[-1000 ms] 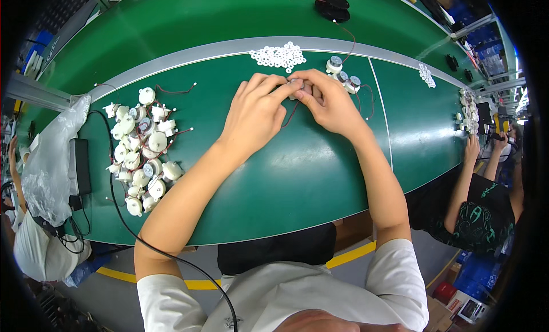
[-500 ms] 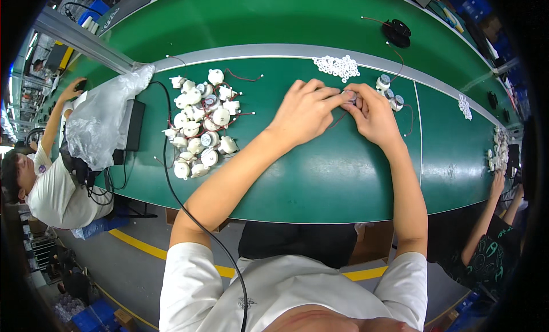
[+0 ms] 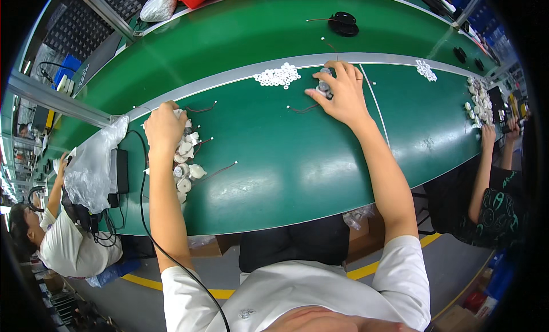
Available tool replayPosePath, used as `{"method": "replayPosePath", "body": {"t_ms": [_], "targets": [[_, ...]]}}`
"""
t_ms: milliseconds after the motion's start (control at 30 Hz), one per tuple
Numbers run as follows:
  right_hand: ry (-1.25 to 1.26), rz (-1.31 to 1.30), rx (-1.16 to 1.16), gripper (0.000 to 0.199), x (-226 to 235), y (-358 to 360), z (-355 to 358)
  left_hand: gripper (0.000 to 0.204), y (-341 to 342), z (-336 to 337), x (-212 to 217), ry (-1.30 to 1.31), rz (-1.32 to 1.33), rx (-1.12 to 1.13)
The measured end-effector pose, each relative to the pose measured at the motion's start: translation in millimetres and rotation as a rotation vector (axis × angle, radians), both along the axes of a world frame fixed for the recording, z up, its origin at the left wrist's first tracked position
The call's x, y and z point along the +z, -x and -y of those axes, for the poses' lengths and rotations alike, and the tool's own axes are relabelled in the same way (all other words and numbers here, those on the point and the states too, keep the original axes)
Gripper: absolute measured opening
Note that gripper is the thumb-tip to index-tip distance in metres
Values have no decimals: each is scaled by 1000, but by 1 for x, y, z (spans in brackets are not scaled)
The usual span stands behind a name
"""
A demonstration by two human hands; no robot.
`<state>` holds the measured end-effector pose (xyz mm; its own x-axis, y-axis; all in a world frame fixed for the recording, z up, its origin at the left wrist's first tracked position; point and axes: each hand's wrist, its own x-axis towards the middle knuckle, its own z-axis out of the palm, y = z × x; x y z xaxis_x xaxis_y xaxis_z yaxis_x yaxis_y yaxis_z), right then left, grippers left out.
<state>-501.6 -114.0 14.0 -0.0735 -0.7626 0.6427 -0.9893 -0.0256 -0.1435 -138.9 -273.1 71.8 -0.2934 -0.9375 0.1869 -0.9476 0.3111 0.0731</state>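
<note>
My left hand (image 3: 164,129) reaches over the far end of a pile of small white motors (image 3: 185,150) with thin red wires. Its fingers curl down onto the pile, and their tips are mostly hidden. At the right, my right hand (image 3: 345,93) is beside a small group of grey-and-white motors (image 3: 323,87). Thumb and forefinger are spread apart around that group, with the other fingers bent beyond it. A wire with a white connector runs leftward from the group over the green table (image 3: 269,154).
White plastic rings (image 3: 278,76) lie in a heap along the metal strip. Black round parts (image 3: 343,24) rest on the far green surface. A plastic bag (image 3: 94,166) and black cable (image 3: 143,189) are at left. Co-workers sit on both sides; more motors (image 3: 480,102) lie far right.
My hands, together on one motor before, are now far apart. The left has moved over to the pile; the right is at the small motor group. The whole view has shifted.
</note>
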Motion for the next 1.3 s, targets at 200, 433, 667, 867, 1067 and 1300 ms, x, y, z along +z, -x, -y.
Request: {"method": "replayPosePath", "body": {"t_ms": [200, 433, 667, 867, 1067, 1300], "targets": [[-136, 111, -114, 44, 2, 10, -2, 35, 17, 5, 5, -68, 20, -80], [-54, 166, -271, 76, 31, -6, -26, 51, 55, -43, 35, 7, -472, -589], [-493, 443, -457, 59, 91, -54, -52, 39, 127, -63, -40, -212, -875, -886], [-28, 422, -28, 51, 76, -65, -59, 41, 141, -68, -57, -155, -1048, -780], [-5, 696, 422, 40, 22, -73, -26, 45, 140, -69, -61, 37, -1080, -948], [-266, 1452, 336, 30, 0, -49, -14, 86, 140, -65, -58, -157, -806, -775]]}}
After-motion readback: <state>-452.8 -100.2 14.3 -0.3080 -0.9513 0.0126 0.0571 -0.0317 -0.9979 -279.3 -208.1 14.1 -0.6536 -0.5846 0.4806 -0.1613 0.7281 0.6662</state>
